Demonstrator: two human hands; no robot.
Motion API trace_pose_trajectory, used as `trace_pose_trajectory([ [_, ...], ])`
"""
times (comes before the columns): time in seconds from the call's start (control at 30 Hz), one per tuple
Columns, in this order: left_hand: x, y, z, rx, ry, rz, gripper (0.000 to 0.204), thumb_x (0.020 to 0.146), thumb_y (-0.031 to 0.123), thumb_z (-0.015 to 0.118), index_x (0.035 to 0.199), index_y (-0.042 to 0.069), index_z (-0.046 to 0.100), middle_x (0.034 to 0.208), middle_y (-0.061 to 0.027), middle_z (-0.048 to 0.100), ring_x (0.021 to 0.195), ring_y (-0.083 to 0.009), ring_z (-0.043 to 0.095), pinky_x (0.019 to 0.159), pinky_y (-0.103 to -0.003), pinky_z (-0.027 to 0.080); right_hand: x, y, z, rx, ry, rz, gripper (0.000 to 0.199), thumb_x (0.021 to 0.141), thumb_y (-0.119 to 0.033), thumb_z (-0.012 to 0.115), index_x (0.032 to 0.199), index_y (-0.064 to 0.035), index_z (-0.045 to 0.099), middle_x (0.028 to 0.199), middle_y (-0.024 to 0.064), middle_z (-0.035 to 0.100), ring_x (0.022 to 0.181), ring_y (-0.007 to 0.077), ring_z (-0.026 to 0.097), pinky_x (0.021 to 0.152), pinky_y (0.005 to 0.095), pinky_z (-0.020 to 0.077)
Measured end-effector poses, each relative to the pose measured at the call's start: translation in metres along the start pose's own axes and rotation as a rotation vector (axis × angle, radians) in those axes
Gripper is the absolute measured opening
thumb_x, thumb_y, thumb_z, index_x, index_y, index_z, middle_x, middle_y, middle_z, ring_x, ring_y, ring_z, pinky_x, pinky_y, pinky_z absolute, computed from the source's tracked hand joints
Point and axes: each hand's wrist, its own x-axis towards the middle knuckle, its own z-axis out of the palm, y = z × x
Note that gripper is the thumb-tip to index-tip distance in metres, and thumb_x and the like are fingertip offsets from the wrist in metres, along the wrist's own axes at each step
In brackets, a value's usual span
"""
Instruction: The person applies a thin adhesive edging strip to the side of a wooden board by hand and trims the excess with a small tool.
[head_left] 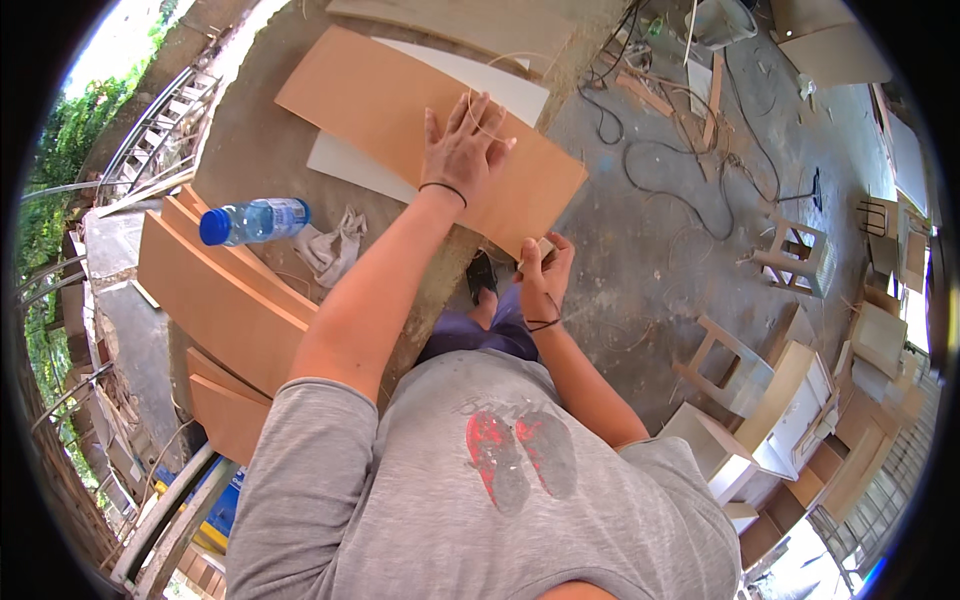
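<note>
A long orange-brown wood-look board point(360, 95) lies slantwise in front of me, over a white panel point(350, 165). My left hand point(465, 150) rests flat on it, fingers spread. A thin pale strip point(478, 125) curls up by those fingers. My right hand point(545, 270) is at the board's near right corner, its thumb and fingers closed around a small beige piece whose kind I cannot make out. Part of that piece is hidden by the fingers.
On the left, a clear water bottle point(255, 221) with a blue cap lies beside a whitish rag point(335, 245) and several brown boards point(215, 285). Black cables point(690, 150) trail over the floor at right. Wooden frames point(725, 368) and cabinet parts point(790, 400) stand farther right.
</note>
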Motion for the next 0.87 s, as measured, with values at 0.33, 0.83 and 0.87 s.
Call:
trace_pose_trajectory([
  [0.33, 0.028, -0.001, -0.028, -0.163, -0.048, 0.101, 0.052, 0.090, 0.044, 0.058, 0.132, 0.014, 0.053, 0.146, -0.0044, 0.044, 0.138, -0.0255, 0.036, 0.113, -0.057, 0.022, 0.042, -0.067, -0.032, 0.157, -0.144, 0.040, 0.044, 0.084, -0.013, 0.070, 0.121, -0.0002, 0.050, 0.095, 0.0055, 0.062, 0.077, 0.0120, 0.062, 0.057, 0.0238, 0.0507],
  [0.83, 0.182, 0.020, -0.068, -0.187, -0.776, -0.047, 0.048, 0.097, 0.050, 0.043, 0.119, 0.013, 0.064, 0.121, -0.0060, 0.064, 0.108, -0.0284, 0.061, 0.084, -0.042, 0.051, 0.179, -0.138, -0.097, -0.145, -0.177, -0.031, 0.038, 0.091, -0.029, 0.064, 0.120, -0.0066, 0.055, 0.087, -0.0004, 0.061, 0.066, 0.0090, 0.057, 0.052, 0.0230, 0.0434],
  [0.87, 0.210, 0.043, -0.064, -0.163, -0.782, 0.013, 0.048, 0.097, 0.050, 0.043, 0.119, 0.013, 0.064, 0.121, -0.0060, 0.064, 0.108, -0.0284, 0.061, 0.084, -0.042, 0.051, 0.201, -0.146, -0.108, -0.159, -0.151, -0.131, 0.037, 0.094, -0.033, 0.061, 0.120, -0.0070, 0.055, 0.084, -0.0011, 0.060, 0.062, 0.0076, 0.055, 0.050, 0.0213, 0.0419],
])
